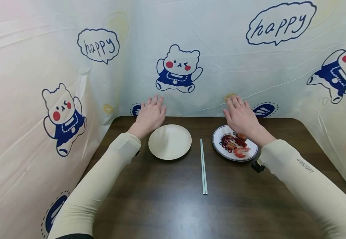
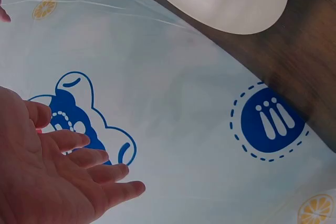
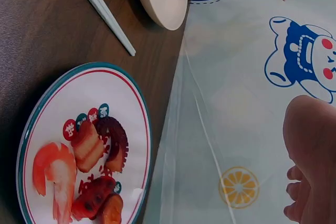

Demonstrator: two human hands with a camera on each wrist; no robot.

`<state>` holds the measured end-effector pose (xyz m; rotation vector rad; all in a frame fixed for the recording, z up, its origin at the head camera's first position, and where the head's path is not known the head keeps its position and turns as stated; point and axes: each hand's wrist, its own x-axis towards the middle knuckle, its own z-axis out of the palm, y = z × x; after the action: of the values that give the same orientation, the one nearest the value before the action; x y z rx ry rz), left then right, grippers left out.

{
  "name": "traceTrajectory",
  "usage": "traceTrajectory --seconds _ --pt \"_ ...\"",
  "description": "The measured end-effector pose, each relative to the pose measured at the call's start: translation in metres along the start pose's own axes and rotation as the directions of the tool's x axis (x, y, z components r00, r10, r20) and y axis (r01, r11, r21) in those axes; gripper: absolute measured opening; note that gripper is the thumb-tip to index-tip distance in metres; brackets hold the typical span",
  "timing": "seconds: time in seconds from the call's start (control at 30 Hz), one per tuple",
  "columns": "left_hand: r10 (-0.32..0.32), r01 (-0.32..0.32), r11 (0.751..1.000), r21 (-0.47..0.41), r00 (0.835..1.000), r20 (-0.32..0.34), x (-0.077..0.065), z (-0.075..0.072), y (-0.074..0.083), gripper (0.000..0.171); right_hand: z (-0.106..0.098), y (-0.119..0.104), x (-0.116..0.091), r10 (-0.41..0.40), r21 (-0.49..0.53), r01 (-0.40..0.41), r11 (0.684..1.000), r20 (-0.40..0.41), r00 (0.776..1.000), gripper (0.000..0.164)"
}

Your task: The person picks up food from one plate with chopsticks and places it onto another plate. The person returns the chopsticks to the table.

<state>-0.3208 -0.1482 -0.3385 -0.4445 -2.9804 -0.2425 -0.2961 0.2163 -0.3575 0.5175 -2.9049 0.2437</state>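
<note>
My left hand (image 1: 149, 116) hovers past the back left of a plain cream plate (image 1: 170, 142), fingers extended, palm downward. Nothing is held in it; the left wrist view shows its palm and spread fingers (image 2: 107, 174). Over the far part of a white, dark-rimmed plate (image 1: 251, 146) my right hand (image 1: 241, 117) is raised, also holding nothing. On that plate lie a shrimp (image 3: 55, 169), an octopus tentacle (image 3: 118, 145), a brownish slice (image 3: 87, 148) and reddish pieces (image 3: 93, 198). A pair of pale green chopsticks (image 1: 203, 169) lies between the plates, untouched.
The dark wooden table (image 1: 161, 199) ends just behind both plates. A pale curtain (image 1: 220, 66) with cartoon bears and "happy" bubbles rises along its back and both sides.
</note>
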Motion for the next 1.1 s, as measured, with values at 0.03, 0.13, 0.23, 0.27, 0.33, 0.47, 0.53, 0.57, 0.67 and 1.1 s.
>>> traceTrajectory --seconds 0.03,0.13,0.23,0.27,0.33,0.47,0.53,0.57,0.67,1.1 --pt "-0.004 0.004 1.000 -0.008 1.000 0.004 0.000 0.000 -0.001 0.062 0.001 -0.001 0.000 -0.004 -0.003 0.004 1.000 0.002 1.000 0.063" --pt "-0.020 0.021 0.999 -0.030 1.000 0.015 -0.002 -0.001 -0.003 0.063 0.003 -0.003 -0.002 -0.012 -0.006 0.012 1.000 0.018 1.000 0.063" --pt "-0.029 0.030 0.998 -0.058 0.999 0.015 -0.004 -0.001 -0.005 0.063 0.006 -0.005 -0.003 -0.021 -0.004 0.021 1.000 0.034 0.999 0.064" --pt "-0.031 0.032 0.997 -0.068 0.999 0.018 -0.005 -0.001 -0.006 0.063 0.008 -0.006 -0.004 -0.027 -0.003 0.027 1.000 0.033 0.999 0.064" --pt "-0.035 0.038 0.995 -0.090 0.999 0.028 -0.007 0.001 -0.007 0.063 0.011 -0.008 -0.005 -0.041 -0.001 0.041 0.999 0.035 0.999 0.064" --pt "-0.041 0.046 0.991 -0.127 0.998 0.043 -0.010 0.005 -0.012 0.063 0.020 -0.013 -0.007 -0.072 0.004 0.072 0.997 0.031 0.997 0.068" --pt "-0.048 0.054 0.988 -0.142 0.998 0.042 -0.011 0.007 -0.015 0.063 0.023 -0.015 -0.008 -0.075 0.019 0.074 0.997 0.032 0.997 0.068" --pt "-0.053 0.058 0.987 -0.150 0.998 0.043 -0.010 0.007 -0.017 0.063 0.024 -0.016 -0.008 -0.076 0.027 0.076 0.997 0.029 0.997 0.067" --pt "-0.074 0.081 0.981 -0.177 0.996 0.047 -0.009 0.008 -0.023 0.063 0.026 -0.018 -0.009 -0.067 0.059 0.066 0.996 0.021 0.998 0.067" --pt "-0.192 0.220 0.933 -0.285 0.974 0.122 -0.007 0.010 -0.042 0.058 0.031 -0.034 -0.017 -0.133 0.020 0.134 0.991 -0.026 0.991 0.050"
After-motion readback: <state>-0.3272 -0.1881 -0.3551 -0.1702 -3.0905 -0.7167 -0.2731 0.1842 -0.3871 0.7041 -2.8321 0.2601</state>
